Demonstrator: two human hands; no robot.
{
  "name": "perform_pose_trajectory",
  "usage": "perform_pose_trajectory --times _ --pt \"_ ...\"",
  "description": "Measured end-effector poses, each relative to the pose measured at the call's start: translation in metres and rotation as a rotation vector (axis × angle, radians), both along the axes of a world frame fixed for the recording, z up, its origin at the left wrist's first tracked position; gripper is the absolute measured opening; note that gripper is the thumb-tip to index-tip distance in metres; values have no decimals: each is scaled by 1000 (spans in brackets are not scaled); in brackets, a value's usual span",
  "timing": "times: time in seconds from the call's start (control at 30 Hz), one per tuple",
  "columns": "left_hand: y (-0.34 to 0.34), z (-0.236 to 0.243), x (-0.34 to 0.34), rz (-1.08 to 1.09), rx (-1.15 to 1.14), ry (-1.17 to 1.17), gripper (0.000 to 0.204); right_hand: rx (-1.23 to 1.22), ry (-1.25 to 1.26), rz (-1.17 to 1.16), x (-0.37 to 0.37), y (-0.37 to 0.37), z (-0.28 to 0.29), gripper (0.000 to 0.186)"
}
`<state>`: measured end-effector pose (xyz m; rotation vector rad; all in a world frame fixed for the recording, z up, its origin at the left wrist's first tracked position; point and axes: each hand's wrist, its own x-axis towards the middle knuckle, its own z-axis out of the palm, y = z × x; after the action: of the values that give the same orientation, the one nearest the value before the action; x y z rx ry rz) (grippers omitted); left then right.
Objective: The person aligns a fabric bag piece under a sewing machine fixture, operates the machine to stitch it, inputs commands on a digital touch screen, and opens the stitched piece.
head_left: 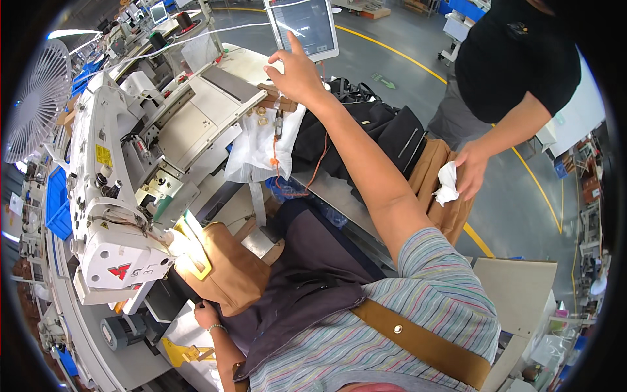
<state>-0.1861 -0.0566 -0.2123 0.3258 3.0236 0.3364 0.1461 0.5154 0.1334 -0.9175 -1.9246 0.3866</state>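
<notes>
My right hand (297, 73) is stretched far forward, its index finger extended against or just short of the screen of a white-framed tablet (307, 32). That hand's thumb stands apart, and nothing is in it. Low on the left, my left hand (208, 316) has curled fingers just below the edge of a tan fabric bag piece (235, 268); what they hold, if anything, is hidden. The tan piece sits beneath the lit head of a white sewing machine (121, 255), with a yellow frame-shaped part (204, 261) against it.
A white plastic bag (258, 153) and small brass rings (262, 116) lie on the machine's table. Black bags (372, 130) and stacked tan fabric pieces (428, 173) are to the right. A co-worker's hand (471, 171) there holds a crumpled white piece. A fan (36, 108) stands far left.
</notes>
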Motion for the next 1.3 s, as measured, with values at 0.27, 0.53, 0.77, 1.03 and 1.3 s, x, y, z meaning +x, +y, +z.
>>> perform_pose_trajectory --times 0.27,0.53,0.77,1.03,1.3 --pt "-2 -3 -2 -7 4 11 38 82 -22 -77 -2 5 4 22" --pt "-2 -4 -3 2 1 15 38 74 42 -51 -6 13 1 17" --pt "0 1 0 -4 4 19 37 63 32 -53 -5 13 3 15" --pt "-7 -6 -3 -12 17 51 38 105 14 -61 -10 14 0 19" --pt "-5 -4 -2 -20 36 19 37 58 -10 -56 -7 8 -3 19"
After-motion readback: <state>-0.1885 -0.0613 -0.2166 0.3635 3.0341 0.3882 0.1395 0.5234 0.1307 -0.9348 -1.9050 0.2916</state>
